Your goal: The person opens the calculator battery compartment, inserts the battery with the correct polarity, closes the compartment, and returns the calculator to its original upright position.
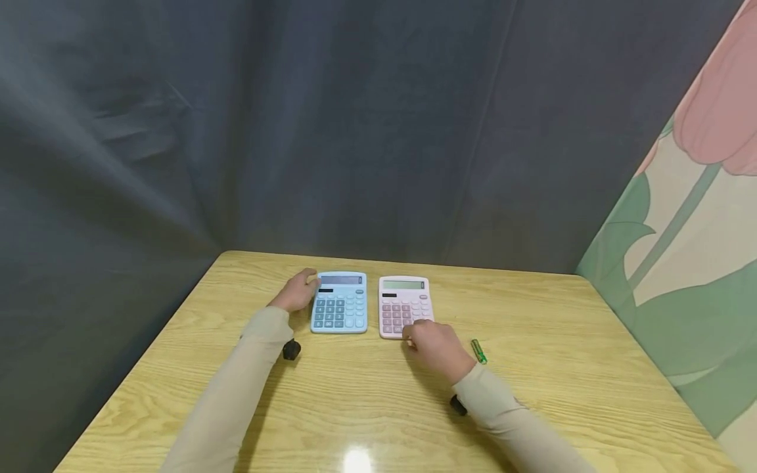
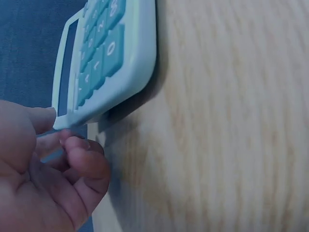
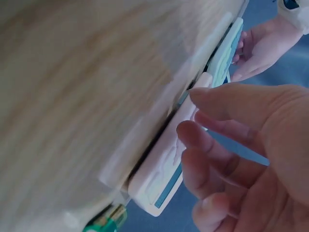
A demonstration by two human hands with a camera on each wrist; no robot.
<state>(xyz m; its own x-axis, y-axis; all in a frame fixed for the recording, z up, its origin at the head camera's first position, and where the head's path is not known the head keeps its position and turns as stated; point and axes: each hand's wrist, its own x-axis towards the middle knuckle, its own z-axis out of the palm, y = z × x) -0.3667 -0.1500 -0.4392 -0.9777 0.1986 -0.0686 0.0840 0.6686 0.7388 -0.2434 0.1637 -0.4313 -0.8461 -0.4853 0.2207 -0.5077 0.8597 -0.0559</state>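
Glossy wood-grain table; right hand touches flat pink plastic calculator.

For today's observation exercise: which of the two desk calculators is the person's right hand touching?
The pink plastic calculator, lying right of the blue calculator; the right hand rests at its near edge.

Both arms are reaching in from the bottom of the head view, each in a beige sleeve with a small dark device at the wrist. The left hand is sitting left of centre, its fingers curling loosely toward the right. The right hand is lying lower, right of centre, knuckles up, fingers stretching forward and slightly bent, apparently gripping nothing.
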